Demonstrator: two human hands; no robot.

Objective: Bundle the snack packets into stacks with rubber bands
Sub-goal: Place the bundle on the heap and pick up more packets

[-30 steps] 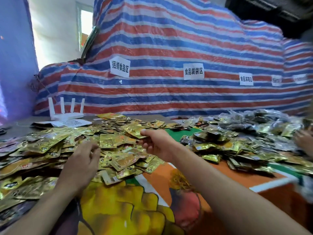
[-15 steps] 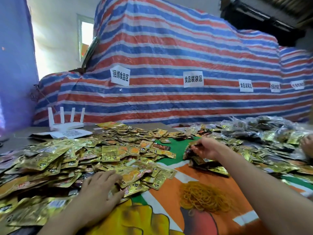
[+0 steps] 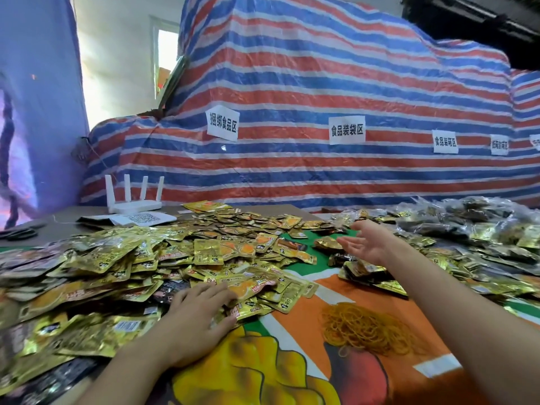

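Your left hand [image 3: 198,314] presses flat, fingers spread, on the loose snack packets [image 3: 122,258] heaped on the tabletop [image 3: 58,229]. Your right hand [image 3: 369,244] hovers empty, fingers wide, over the stacks [image 3: 368,273]. Slick foil may slide apart as you gather it, and the rubber bands [image 3: 365,328] look tangled. The signs read 捆绑食品区 [image 3: 223,127] and 食品装袋区 [image 3: 347,130].

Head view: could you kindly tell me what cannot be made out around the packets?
All in the head view:
- Anything under the left hand is hidden by its own palm.
- Print on the gold snack packets: too small and washed out by glare.
- Right pile of packets: blurred, so I cannot tell whether they are banded or loose.
- Rightmost paper label: cut off by the right edge.
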